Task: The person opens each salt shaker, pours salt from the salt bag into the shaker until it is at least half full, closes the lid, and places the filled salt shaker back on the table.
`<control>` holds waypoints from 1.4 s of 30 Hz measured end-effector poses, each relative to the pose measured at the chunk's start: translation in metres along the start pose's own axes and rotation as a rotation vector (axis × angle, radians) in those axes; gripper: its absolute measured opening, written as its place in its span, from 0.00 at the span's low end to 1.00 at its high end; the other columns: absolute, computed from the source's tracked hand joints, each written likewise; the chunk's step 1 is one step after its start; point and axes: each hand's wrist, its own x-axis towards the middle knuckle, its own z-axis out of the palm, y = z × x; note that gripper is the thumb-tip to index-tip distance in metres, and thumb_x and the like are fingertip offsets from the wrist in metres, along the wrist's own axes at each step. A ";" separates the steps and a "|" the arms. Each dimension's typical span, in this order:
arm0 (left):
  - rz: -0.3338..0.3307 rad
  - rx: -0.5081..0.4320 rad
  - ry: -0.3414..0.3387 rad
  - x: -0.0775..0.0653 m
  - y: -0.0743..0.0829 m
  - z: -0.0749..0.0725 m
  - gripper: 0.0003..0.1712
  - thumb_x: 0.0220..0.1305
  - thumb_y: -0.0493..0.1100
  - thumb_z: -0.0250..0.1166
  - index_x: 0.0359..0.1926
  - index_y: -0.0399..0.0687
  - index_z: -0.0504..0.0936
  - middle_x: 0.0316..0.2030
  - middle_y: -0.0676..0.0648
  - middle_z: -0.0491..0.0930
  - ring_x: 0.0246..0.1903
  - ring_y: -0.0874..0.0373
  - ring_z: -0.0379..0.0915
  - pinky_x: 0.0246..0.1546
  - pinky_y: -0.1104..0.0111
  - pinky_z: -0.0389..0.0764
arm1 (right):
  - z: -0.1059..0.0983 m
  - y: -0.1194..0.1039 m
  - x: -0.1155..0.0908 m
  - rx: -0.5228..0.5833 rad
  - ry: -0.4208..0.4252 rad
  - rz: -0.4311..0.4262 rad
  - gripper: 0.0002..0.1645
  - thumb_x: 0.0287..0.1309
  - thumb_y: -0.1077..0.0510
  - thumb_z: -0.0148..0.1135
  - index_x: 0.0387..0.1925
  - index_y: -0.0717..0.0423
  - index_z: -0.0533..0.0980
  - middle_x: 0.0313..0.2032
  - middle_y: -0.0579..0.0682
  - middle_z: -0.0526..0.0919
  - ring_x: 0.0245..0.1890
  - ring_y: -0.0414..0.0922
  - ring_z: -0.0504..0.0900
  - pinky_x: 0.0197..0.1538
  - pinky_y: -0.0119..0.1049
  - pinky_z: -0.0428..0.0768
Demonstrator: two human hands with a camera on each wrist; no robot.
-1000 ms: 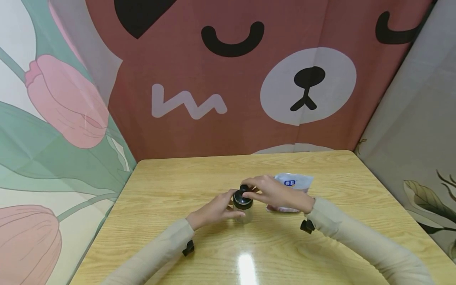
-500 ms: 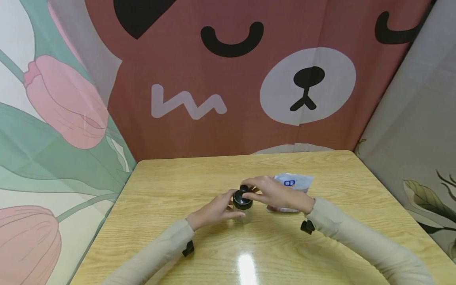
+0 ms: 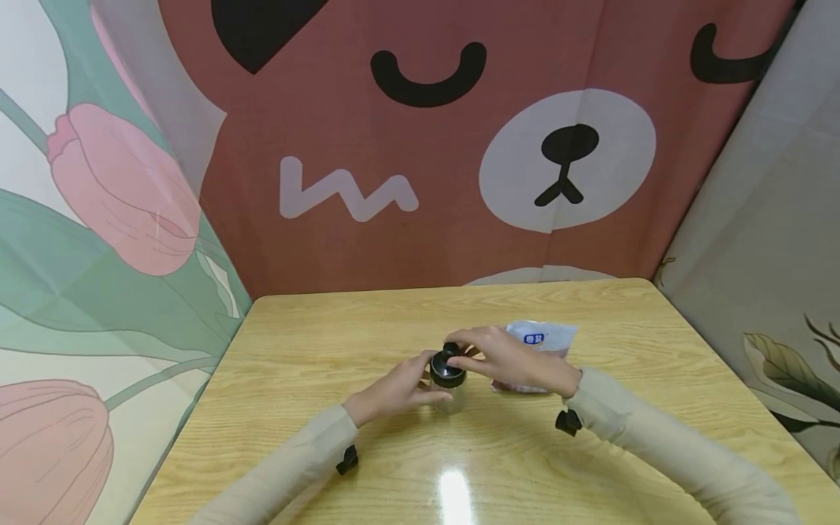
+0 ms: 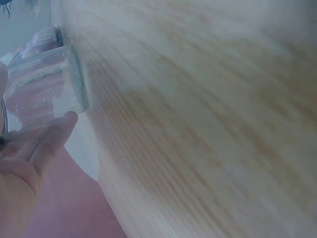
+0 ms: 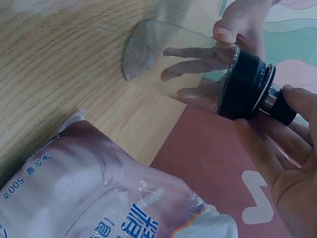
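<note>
An upright glass jar (image 3: 450, 402) with a black lid (image 3: 448, 372) stands on the table. In the right wrist view the clear jar (image 5: 148, 57) looks empty. My left hand (image 3: 396, 389) holds it from the left, fingers behind the glass and thumb in front, close below the lid. From the right, my right hand (image 3: 502, 357) pinches the black knob (image 5: 281, 106) on top of the lid between thumb and fingers. Other fingertips of that hand lie right at the lid's rim. The left wrist view shows the jar's base (image 4: 77, 82) at the tabletop.
Behind my right hand lies a plastic bag (image 3: 550, 340) with a blue logo; its printed front (image 5: 94, 188) shows up close in the right wrist view. The wooden table (image 3: 308, 343) ends at a back edge against a red patterned cloth (image 3: 341, 248). Patterned cloths hang on both sides.
</note>
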 end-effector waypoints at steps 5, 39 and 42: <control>-0.004 -0.015 0.003 0.000 0.001 0.000 0.38 0.67 0.52 0.65 0.69 0.40 0.60 0.60 0.40 0.74 0.51 0.60 0.78 0.45 0.76 0.81 | 0.000 -0.001 0.000 0.025 0.008 -0.001 0.16 0.70 0.53 0.60 0.53 0.58 0.78 0.45 0.49 0.85 0.44 0.39 0.84 0.45 0.34 0.85; 0.003 0.004 0.002 0.000 -0.002 0.000 0.39 0.67 0.53 0.65 0.70 0.41 0.59 0.60 0.41 0.74 0.52 0.61 0.77 0.44 0.76 0.81 | 0.000 -0.001 -0.005 0.067 -0.004 0.014 0.18 0.71 0.50 0.57 0.56 0.53 0.76 0.47 0.46 0.84 0.44 0.37 0.84 0.43 0.29 0.84; -0.002 0.014 0.001 0.000 -0.001 0.000 0.39 0.67 0.54 0.65 0.70 0.40 0.59 0.60 0.40 0.74 0.52 0.60 0.77 0.44 0.77 0.81 | 0.000 -0.001 -0.005 0.067 -0.004 0.017 0.18 0.72 0.50 0.57 0.56 0.55 0.76 0.47 0.46 0.84 0.45 0.37 0.84 0.43 0.30 0.84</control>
